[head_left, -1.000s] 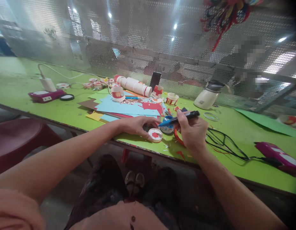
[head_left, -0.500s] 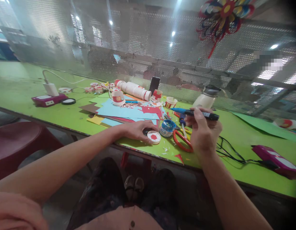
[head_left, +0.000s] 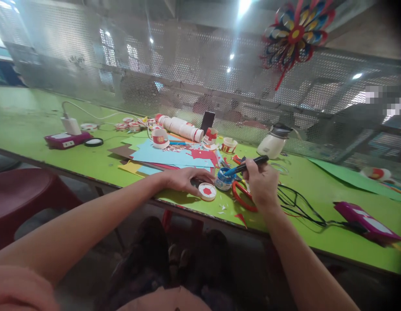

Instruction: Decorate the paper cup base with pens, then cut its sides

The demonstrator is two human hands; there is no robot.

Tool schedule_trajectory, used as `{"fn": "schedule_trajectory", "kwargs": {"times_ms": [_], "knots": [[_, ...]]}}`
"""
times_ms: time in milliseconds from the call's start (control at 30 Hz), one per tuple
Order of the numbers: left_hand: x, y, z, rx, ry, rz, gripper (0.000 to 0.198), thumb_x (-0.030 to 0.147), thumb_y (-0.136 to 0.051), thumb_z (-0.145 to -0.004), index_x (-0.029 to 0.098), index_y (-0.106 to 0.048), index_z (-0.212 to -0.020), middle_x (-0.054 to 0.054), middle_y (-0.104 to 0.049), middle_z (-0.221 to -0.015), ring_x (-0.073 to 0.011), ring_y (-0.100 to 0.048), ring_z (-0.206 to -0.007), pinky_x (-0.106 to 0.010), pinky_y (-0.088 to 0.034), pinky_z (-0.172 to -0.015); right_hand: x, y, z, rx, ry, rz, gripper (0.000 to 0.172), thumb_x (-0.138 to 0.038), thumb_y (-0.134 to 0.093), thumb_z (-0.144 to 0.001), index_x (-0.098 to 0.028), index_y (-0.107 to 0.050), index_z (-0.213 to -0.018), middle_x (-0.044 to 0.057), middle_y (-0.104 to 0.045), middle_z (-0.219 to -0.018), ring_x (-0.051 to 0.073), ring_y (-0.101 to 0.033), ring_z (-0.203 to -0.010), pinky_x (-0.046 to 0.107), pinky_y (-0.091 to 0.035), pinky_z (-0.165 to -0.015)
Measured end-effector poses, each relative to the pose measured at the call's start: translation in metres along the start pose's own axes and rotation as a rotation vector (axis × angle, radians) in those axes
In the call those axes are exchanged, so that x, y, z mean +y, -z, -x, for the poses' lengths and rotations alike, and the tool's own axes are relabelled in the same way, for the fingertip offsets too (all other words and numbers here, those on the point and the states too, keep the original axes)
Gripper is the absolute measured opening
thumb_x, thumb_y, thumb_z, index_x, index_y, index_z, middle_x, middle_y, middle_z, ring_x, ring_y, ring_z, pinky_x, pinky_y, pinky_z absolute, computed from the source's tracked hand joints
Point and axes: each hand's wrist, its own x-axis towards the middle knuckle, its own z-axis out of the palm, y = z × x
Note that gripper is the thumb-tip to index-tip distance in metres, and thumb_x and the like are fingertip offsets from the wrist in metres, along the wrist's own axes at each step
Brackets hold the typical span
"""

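My left hand [head_left: 184,179] rests low at the table's front edge, its curved thumb and fingers holding a small round white disc [head_left: 207,191] by its left side. A red hexagon marks the disc's top. Something dark shows under these fingers, too hidden to name. My right hand [head_left: 263,185] grips a black marker [head_left: 257,162] with a long blue end. That end points down into the mouth of an open jar of blue paint [head_left: 223,183], just right of the disc. Orange-handled scissors [head_left: 242,199] lie between the jar and my right hand.
Coloured paper sheets [head_left: 168,156], paper cups [head_left: 160,139] and a long white roll [head_left: 181,126] lie behind. A phone [head_left: 208,122] leans upright. A white flask [head_left: 273,142] stands right, near black cables [head_left: 300,206] and a purple box [head_left: 367,223]. Paper scraps [head_left: 222,208] litter the front edge.
My right hand has moved left and down, bringing the marker's blue end from above the jar into its mouth. My left hand stays at the disc. The view has shifted slightly.
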Motion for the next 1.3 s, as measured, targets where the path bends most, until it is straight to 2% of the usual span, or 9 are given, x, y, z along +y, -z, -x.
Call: {"fn": "schedule_trajectory", "kwargs": {"times_ms": [233, 400, 600, 667, 833, 1033, 1100, 1167, 1300], "knots": [[-0.006, -0.002, -0.001, 0.005, 0.006, 0.041, 0.073, 0.021, -0.079, -0.069, 0.016, -0.046, -0.134, -0.015, -0.060, -0.129, -0.0245, -0.056, -0.121, -0.038, -0.043, -0.102, 0.000, 0.000, 0.002, -0.119, 0.090, 0.332, 0.041, -0.045, -0.057, -0.082, -0.016, -0.058, -0.053, -0.001, -0.054, -0.048, 0.012, -0.046, -0.046, 0.026, -0.035, -0.047], [-0.002, -0.002, 0.000, 0.050, 0.032, -0.080, 0.077, 0.026, -0.082, -0.066, 0.017, -0.047, -0.134, -0.012, -0.063, -0.120, -0.0227, -0.059, -0.112, -0.035, -0.045, -0.096, 0.006, -0.002, 0.000, -0.244, 0.081, 0.373, 0.037, -0.047, -0.064, -0.076, -0.014, -0.068, -0.060, 0.001, -0.060, -0.050, 0.015, -0.052, -0.049, 0.027, -0.037, -0.050], [0.004, -0.004, 0.001, 0.062, 0.072, -0.144, 0.079, 0.029, -0.082, -0.064, 0.018, -0.047, -0.134, -0.009, -0.062, -0.116, -0.0209, -0.059, -0.106, -0.031, -0.046, -0.091, 0.008, -0.002, 0.000, -0.265, 0.075, 0.348, 0.035, -0.045, -0.065, -0.078, -0.013, -0.070, -0.066, 0.003, -0.067, -0.059, 0.016, -0.056, -0.053, 0.028, -0.041, -0.053], [0.005, -0.005, 0.001, 0.062, 0.082, -0.148, 0.079, 0.030, -0.082, -0.065, 0.017, -0.047, -0.135, -0.009, -0.061, -0.117, -0.0210, -0.058, -0.107, -0.030, -0.045, -0.092, 0.006, -0.002, 0.001, -0.218, 0.086, 0.342, 0.036, -0.045, -0.064, -0.079, -0.014, -0.067, -0.062, 0.002, -0.064, -0.056, 0.016, -0.054, -0.052, 0.028, -0.039, -0.052], [0.004, -0.004, 0.001, 0.062, 0.065, -0.184, 0.080, 0.032, -0.082, -0.064, 0.015, -0.049, -0.134, -0.011, -0.059, -0.121, -0.0226, -0.057, -0.110, -0.031, -0.044, -0.094, 0.003, 0.002, 0.000, 0.031, 0.109, 0.230, 0.039, -0.044, -0.064, -0.081, -0.018, -0.058, -0.052, -0.002, -0.052, -0.046, 0.011, -0.042, -0.042, 0.027, -0.032, -0.043], [0.001, -0.003, 0.001, 0.023, 0.027, -0.069, 0.073, 0.028, -0.081, -0.066, 0.015, -0.051, -0.131, -0.014, -0.061, -0.126, -0.0249, -0.057, -0.116, -0.035, -0.043, -0.099, 0.000, 0.002, -0.001, 0.261, 0.140, 0.076, 0.034, -0.042, -0.068, -0.079, -0.019, -0.061, -0.055, -0.002, -0.054, -0.045, 0.012, -0.045, -0.039, 0.027, -0.036, -0.041], [0.000, -0.003, 0.000, 0.010, 0.013, -0.007, 0.076, 0.026, -0.081, -0.066, 0.016, -0.048, -0.133, -0.014, -0.061, -0.126, -0.0251, -0.057, -0.117, -0.037, -0.043, -0.099, -0.005, 0.001, 0.002, 0.287, 0.162, -0.023, 0.031, -0.040, -0.068, -0.079, -0.018, -0.063, -0.058, -0.003, -0.053, -0.044, 0.011, -0.045, -0.038, 0.026, -0.035, -0.040], [-0.001, -0.003, 0.000, 0.010, 0.023, 0.047, 0.080, 0.024, -0.080, -0.067, 0.015, -0.044, -0.137, -0.016, -0.061, -0.126, -0.0248, -0.057, -0.117, -0.037, -0.043, -0.099, -0.010, 0.000, 0.007, 0.208, 0.152, -0.115, 0.029, -0.039, -0.067, -0.080, -0.017, -0.065, -0.061, -0.004, -0.053, -0.042, 0.010, -0.045, -0.036, 0.025, -0.034, -0.038], [-0.001, -0.004, -0.001, 0.037, 0.089, 0.088, 0.089, 0.021, -0.080, -0.067, 0.017, -0.034, -0.143, -0.016, -0.060, -0.128, -0.0241, -0.058, -0.116, -0.037, -0.044, -0.097, -0.014, -0.002, 0.016, -0.073, 0.098, -0.138, 0.023, -0.038, -0.067, -0.082, -0.019, -0.068, -0.070, -0.002, -0.059, -0.046, 0.011, -0.048, -0.038, 0.026, -0.039, -0.039]]}}
